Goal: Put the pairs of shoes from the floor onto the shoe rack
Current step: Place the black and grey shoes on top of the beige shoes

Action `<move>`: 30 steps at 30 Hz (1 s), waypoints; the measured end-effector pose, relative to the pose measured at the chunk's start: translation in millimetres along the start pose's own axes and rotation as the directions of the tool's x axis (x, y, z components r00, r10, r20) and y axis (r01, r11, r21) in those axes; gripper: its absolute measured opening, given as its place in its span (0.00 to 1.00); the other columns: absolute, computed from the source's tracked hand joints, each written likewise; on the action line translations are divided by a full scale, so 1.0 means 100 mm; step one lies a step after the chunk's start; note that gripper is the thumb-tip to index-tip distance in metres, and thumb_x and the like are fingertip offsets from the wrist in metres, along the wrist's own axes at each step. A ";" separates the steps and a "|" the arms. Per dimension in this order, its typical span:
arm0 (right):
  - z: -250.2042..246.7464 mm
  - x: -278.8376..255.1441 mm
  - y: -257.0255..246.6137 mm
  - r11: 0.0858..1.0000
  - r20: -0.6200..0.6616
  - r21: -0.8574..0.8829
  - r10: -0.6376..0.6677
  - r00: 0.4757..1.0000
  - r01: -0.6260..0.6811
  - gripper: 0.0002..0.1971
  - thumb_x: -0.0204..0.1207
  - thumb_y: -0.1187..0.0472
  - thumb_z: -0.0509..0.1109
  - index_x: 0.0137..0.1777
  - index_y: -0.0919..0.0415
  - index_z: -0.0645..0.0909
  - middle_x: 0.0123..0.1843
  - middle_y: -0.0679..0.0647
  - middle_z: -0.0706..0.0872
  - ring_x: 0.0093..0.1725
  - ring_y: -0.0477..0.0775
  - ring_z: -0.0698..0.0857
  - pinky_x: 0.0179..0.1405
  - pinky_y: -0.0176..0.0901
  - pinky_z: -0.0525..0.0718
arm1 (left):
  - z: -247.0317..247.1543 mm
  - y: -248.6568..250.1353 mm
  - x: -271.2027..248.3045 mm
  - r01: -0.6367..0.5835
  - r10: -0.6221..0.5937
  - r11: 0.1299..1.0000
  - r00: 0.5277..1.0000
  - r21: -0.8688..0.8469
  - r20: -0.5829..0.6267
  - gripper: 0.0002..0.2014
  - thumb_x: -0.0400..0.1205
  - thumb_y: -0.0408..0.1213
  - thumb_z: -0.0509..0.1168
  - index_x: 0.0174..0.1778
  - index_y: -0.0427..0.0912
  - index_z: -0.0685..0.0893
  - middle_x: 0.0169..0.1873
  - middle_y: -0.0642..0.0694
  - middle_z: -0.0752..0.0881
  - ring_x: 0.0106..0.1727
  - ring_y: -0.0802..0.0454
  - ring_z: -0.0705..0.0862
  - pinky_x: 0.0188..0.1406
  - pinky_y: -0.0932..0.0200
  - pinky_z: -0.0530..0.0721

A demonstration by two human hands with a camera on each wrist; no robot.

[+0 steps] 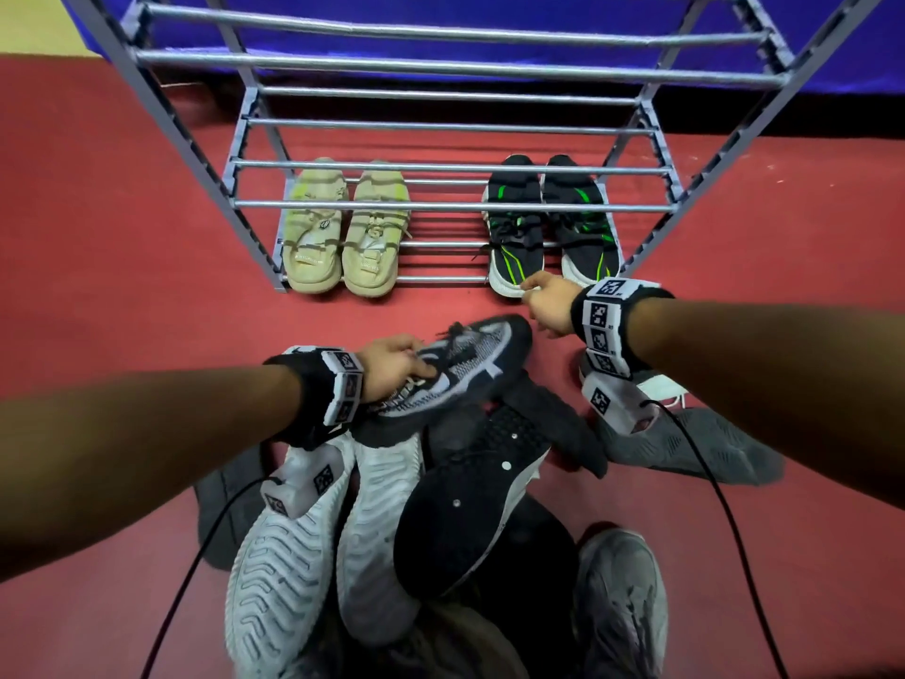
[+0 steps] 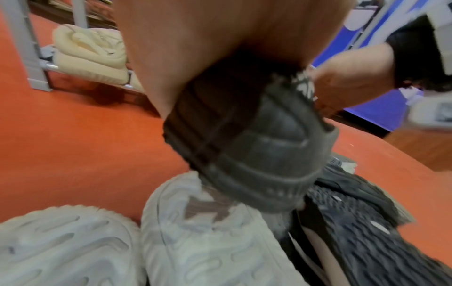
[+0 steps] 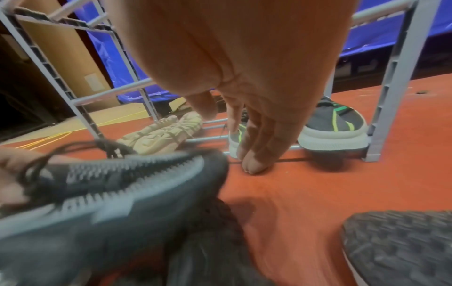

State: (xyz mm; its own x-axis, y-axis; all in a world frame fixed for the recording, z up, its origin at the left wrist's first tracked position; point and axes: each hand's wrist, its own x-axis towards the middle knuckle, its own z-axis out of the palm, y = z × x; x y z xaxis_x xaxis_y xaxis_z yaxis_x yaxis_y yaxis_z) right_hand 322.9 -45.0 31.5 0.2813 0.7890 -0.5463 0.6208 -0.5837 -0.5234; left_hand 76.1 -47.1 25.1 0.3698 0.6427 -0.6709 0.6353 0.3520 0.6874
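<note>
My left hand [image 1: 409,360] grips a black-and-grey knit sneaker [image 1: 465,365] by its laced top and holds it above the pile on the floor. Its dark ribbed sole [image 2: 257,145] fills the left wrist view. My right hand [image 1: 536,298] is empty, its fingers [image 3: 254,152] hanging straight down just before the toe of the black-and-green pair [image 1: 548,223]. That pair stands at the right of the rack's bottom shelf [image 1: 440,279]. A beige pair [image 1: 343,232] stands at the left of the same shelf.
A heap of shoes lies on the red floor below my arms: two white-soled shoes [image 1: 313,546] upside down, a black-soled one [image 1: 470,502], and grey ones [image 1: 695,448] at the right. The rack's upper bars [image 1: 440,66] hold nothing. Wrist cables trail down.
</note>
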 end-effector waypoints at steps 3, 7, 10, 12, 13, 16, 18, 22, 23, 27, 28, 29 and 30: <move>0.03 -0.12 0.02 0.975 0.160 -0.218 -0.011 0.987 0.046 0.07 0.83 0.62 0.58 0.49 0.59 0.79 0.46 0.58 0.79 0.44 0.57 0.78 0.39 0.44 0.78 | -0.20 -0.04 0.05 0.032 -0.044 0.995 0.989 -0.093 -0.138 0.10 0.78 0.29 0.69 0.54 0.33 0.83 0.40 0.42 0.86 0.42 0.44 0.82 0.40 0.57 0.79; 0.36 -0.33 0.04 0.970 0.303 -0.243 0.058 0.951 0.018 0.15 0.71 0.59 0.73 0.57 0.59 0.82 0.50 0.57 0.87 0.42 0.57 0.85 0.41 0.44 0.83 | -0.29 -0.17 0.01 0.100 -0.107 0.994 0.978 -0.049 -0.177 0.05 0.78 0.33 0.69 0.48 0.40 0.84 0.42 0.42 0.87 0.45 0.43 0.83 0.49 0.53 0.81; 0.53 -0.39 0.07 0.904 0.265 -0.410 -0.009 0.964 0.121 0.37 0.69 0.54 0.80 0.75 0.61 0.68 0.68 0.55 0.82 0.64 0.61 0.83 0.62 0.46 0.80 | -0.21 -0.19 -0.03 0.122 -0.126 0.992 0.983 -0.040 -0.131 0.11 0.79 0.35 0.67 0.57 0.38 0.83 0.48 0.39 0.87 0.46 0.43 0.83 0.46 0.55 0.79; 0.53 -0.34 0.09 0.829 0.234 -0.538 -0.026 0.972 0.152 0.33 0.73 0.53 0.76 0.75 0.61 0.68 0.69 0.55 0.82 0.63 0.62 0.84 0.60 0.45 0.82 | -0.15 -0.19 -0.05 0.146 -0.150 0.988 0.984 -0.050 -0.097 0.17 0.76 0.38 0.67 0.59 0.35 0.83 0.50 0.33 0.87 0.46 0.41 0.83 0.51 0.50 0.81; 0.51 -0.33 0.08 0.791 0.214 -0.594 -0.018 0.977 0.145 0.33 0.72 0.51 0.75 0.75 0.58 0.69 0.67 0.56 0.84 0.60 0.63 0.85 0.59 0.48 0.84 | -0.12 -0.16 -0.06 0.153 -0.157 0.986 0.985 -0.062 -0.077 0.17 0.76 0.38 0.67 0.57 0.34 0.83 0.49 0.31 0.86 0.43 0.40 0.83 0.49 0.50 0.82; 0.46 -0.27 0.09 0.764 0.204 -0.631 -0.008 0.979 0.137 0.37 0.65 0.46 0.73 0.75 0.51 0.67 0.59 0.59 0.88 0.55 0.65 0.87 0.59 0.58 0.86 | -0.05 -0.14 -0.06 0.154 -0.160 0.985 0.983 -0.074 -0.091 0.10 0.81 0.33 0.62 0.53 0.34 0.84 0.42 0.35 0.85 0.35 0.44 0.81 0.37 0.59 0.78; 0.45 -0.28 0.12 0.780 0.221 -0.609 -0.008 0.975 0.144 0.39 0.66 0.45 0.73 0.77 0.50 0.64 0.61 0.60 0.87 0.57 0.65 0.87 0.60 0.57 0.85 | -0.04 -0.15 -0.04 0.165 -0.175 0.983 0.976 -0.082 -0.130 0.07 0.82 0.32 0.62 0.50 0.36 0.84 0.37 0.39 0.85 0.34 0.46 0.81 0.33 0.62 0.77; 0.47 -0.36 0.22 0.768 0.238 -0.620 -0.016 0.971 0.164 0.48 0.64 0.46 0.82 0.80 0.54 0.62 0.68 0.57 0.84 0.63 0.63 0.84 0.63 0.52 0.82 | -0.05 -0.18 -0.04 0.188 -0.194 0.981 0.971 -0.058 -0.141 0.12 0.83 0.35 0.63 0.57 0.32 0.83 0.38 0.41 0.85 0.37 0.46 0.81 0.38 0.61 0.78; 0.48 -0.40 0.22 0.739 0.234 -0.653 -0.010 0.972 0.165 0.48 0.63 0.47 0.83 0.80 0.54 0.62 0.66 0.57 0.84 0.62 0.63 0.85 0.61 0.53 0.83 | -0.05 -0.19 -0.04 0.186 -0.189 0.982 0.972 -0.036 -0.136 0.12 0.84 0.36 0.63 0.58 0.32 0.83 0.41 0.41 0.85 0.37 0.47 0.82 0.38 0.61 0.78; 0.35 -0.36 0.21 0.838 0.184 -0.525 -0.062 0.981 0.151 0.28 0.71 0.56 0.75 0.69 0.59 0.71 0.58 0.60 0.86 0.58 0.63 0.86 0.58 0.52 0.83 | 0.00 -0.24 -0.04 0.200 -0.198 0.980 0.975 0.007 -0.101 0.10 0.86 0.36 0.61 0.58 0.32 0.80 0.38 0.44 0.83 0.35 0.50 0.80 0.30 0.65 0.74; 0.29 -0.33 0.21 0.886 0.129 -0.450 -0.057 0.990 0.110 0.28 0.71 0.56 0.75 0.70 0.59 0.71 0.58 0.59 0.86 0.59 0.62 0.85 0.58 0.50 0.82 | 0.01 -0.25 -0.03 0.203 -0.201 0.979 0.974 0.012 -0.101 0.13 0.86 0.36 0.61 0.61 0.30 0.80 0.38 0.43 0.83 0.36 0.49 0.81 0.29 0.64 0.74; 0.24 -0.26 0.22 0.930 0.091 -0.362 -0.038 0.995 0.068 0.29 0.71 0.57 0.75 0.72 0.57 0.71 0.59 0.58 0.85 0.59 0.61 0.85 0.57 0.47 0.81 | 0.02 -0.25 -0.02 0.202 -0.198 0.979 0.975 0.029 -0.098 0.14 0.85 0.35 0.62 0.63 0.29 0.80 0.37 0.43 0.83 0.35 0.48 0.81 0.29 0.63 0.75; 0.20 -0.21 0.22 0.959 0.074 -0.280 -0.030 0.997 0.050 0.30 0.71 0.58 0.74 0.73 0.54 0.71 0.59 0.55 0.85 0.59 0.59 0.84 0.57 0.44 0.80 | 0.02 -0.24 -0.01 0.204 -0.199 0.978 0.976 0.041 -0.091 0.14 0.84 0.33 0.62 0.62 0.29 0.80 0.37 0.42 0.84 0.34 0.48 0.80 0.29 0.63 0.75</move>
State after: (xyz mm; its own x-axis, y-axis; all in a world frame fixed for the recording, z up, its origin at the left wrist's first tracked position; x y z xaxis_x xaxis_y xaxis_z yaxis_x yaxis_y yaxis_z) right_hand 316.1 -77.9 18.5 0.2076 0.7901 -0.5768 0.8141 -0.4664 -0.3458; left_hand 61.9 -58.0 8.8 0.1728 0.6186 -0.7665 0.7242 0.4476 0.5246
